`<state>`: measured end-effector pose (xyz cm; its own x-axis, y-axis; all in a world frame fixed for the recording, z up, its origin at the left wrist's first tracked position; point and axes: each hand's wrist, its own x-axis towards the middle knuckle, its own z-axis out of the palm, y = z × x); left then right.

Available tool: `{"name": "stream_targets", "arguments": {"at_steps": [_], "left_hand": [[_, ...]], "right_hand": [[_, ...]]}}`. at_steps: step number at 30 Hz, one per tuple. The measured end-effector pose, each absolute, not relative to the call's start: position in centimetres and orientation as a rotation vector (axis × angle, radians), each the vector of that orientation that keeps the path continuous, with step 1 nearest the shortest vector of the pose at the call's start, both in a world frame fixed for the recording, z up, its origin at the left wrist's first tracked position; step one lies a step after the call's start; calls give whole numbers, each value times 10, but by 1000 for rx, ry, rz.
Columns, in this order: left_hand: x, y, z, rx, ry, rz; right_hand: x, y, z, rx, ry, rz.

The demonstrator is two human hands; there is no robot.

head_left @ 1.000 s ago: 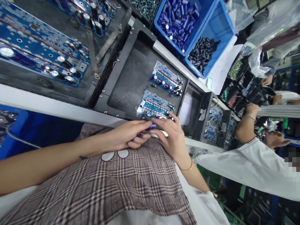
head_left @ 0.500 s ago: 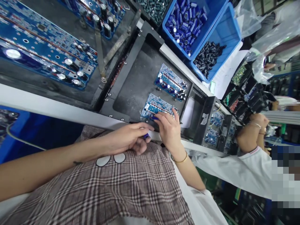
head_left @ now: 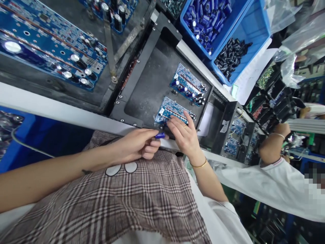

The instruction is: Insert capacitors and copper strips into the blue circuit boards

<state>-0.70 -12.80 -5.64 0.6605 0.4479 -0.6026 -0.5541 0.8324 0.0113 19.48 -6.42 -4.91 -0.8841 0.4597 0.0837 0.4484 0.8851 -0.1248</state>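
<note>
Head view: pinches a dark-blue cylindrical capacitor (head_left: 159, 135) between closed thumb and fingers of left hand (head_left: 144, 144), near the frame's white edge (head_left: 122, 128). Places curved, partly spread fingers of right hand (head_left: 183, 135) at a blue rectangular circuit board (head_left: 172, 105); cannot tell whether gripping anything.

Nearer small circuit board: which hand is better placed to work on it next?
Probably the right hand: its fingers are over the near edge of the circuit board. The left hand pinches a blue capacitor, short of the board.
</note>
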Motion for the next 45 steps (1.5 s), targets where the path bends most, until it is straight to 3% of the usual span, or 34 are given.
{"name": "stream_targets", "arguments": {"at_steps": [4,11,18,45], "left_hand": [[-4,-135,-57,-222,585,584],[-8,-139,-54,-170,518,687],[-16,-139,-61,-120,466,580],[-20,-130,-43,349,724,544]], "right_hand": [[192,-75,-55,-921,-2811,203],[162,-96,-17,-1112,-2657,566],[150,-72,-45,-1202,-2711,270],[145,-59,-34,-930,-2997,171]]}}
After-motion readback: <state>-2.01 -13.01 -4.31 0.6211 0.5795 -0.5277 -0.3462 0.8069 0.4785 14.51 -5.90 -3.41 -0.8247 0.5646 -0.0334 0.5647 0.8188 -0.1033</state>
